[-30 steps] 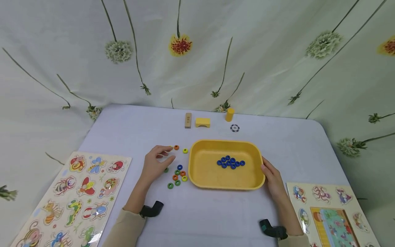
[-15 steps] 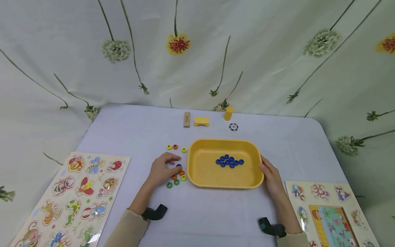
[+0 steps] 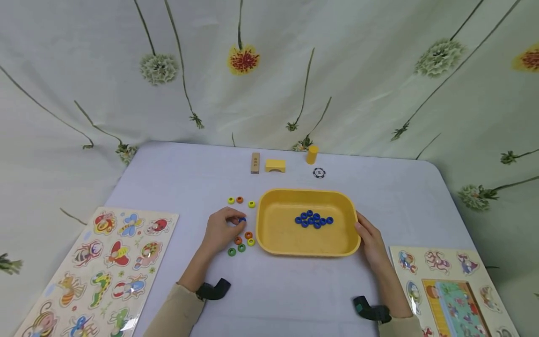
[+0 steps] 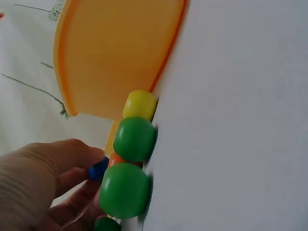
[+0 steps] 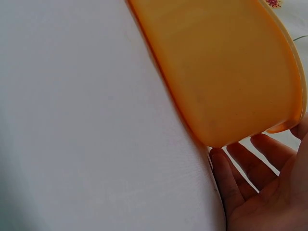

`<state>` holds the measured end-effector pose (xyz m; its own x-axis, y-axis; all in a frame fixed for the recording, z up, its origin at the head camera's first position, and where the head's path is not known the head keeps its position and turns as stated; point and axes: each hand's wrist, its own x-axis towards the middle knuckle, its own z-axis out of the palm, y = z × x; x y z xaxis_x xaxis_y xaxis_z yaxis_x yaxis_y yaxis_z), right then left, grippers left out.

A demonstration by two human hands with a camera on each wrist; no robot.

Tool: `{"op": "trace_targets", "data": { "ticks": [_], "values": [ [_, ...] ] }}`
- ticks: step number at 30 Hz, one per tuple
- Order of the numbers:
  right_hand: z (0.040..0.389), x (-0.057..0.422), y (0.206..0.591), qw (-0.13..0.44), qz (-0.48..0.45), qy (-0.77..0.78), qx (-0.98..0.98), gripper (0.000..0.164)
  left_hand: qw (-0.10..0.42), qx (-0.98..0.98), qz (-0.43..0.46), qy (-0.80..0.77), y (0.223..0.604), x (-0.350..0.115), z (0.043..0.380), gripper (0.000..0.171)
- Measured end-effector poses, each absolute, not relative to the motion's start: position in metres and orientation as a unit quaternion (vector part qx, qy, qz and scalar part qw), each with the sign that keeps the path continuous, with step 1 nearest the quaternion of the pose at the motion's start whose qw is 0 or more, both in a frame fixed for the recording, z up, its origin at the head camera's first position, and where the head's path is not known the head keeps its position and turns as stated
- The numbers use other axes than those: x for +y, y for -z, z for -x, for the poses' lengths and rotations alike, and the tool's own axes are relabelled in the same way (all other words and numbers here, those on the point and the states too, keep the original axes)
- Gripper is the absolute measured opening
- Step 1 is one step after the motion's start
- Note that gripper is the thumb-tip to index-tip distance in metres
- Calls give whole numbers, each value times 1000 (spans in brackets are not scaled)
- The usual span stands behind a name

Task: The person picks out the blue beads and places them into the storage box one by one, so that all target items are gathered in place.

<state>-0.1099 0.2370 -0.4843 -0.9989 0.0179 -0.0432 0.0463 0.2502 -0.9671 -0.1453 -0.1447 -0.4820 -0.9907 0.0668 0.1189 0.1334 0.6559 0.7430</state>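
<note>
Between thumb and fingertips, my left hand (image 3: 220, 230) pinches a blue bead (image 4: 98, 169) just above the table, left of a yellow plastic tray (image 3: 278, 241). Orange, yellow and green beads lie loosely beneath and beside that hand; a green bead (image 4: 126, 190) shows large in the left wrist view. My right hand (image 3: 372, 241) holds the tray's right end, its thumb at the rim and its fingers against the outer wall (image 5: 231, 96). Inside the tray sits a cluster of several blue beads (image 3: 316, 216).
Behind the tray stand a small wooden block (image 3: 255, 163), a yellow arch block (image 3: 275, 165), a yellow cylinder (image 3: 312, 155) and a poker chip (image 3: 319, 172). An insect picture board (image 3: 101, 262) lies at left, another puzzle board (image 3: 450, 271) at right.
My left hand came down and right from the far beads, took hold of the blue bead and raised it slightly. The right hand stays on the tray.
</note>
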Motion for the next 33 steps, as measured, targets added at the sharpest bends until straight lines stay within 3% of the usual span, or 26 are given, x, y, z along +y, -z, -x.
{"op": "trace_targets", "data": {
  "ticks": [7, 13, 19, 33],
  "values": [
    [111, 236, 484, 13, -15, 612, 790, 52, 86, -862, 69, 495, 448, -129, 151, 17],
    [112, 237, 487, 15, -13, 611, 791, 50, 51, -853, 131, 502, 429, -91, 159, 17],
    [111, 236, 489, 15, -14, 614, 789, 49, 14, -882, 189, 431, 434, -54, 163, 16],
    [110, 237, 482, 13, -15, 607, 794, 48, -79, -926, 133, 346, 449, -20, 180, 14]
  ]
}}
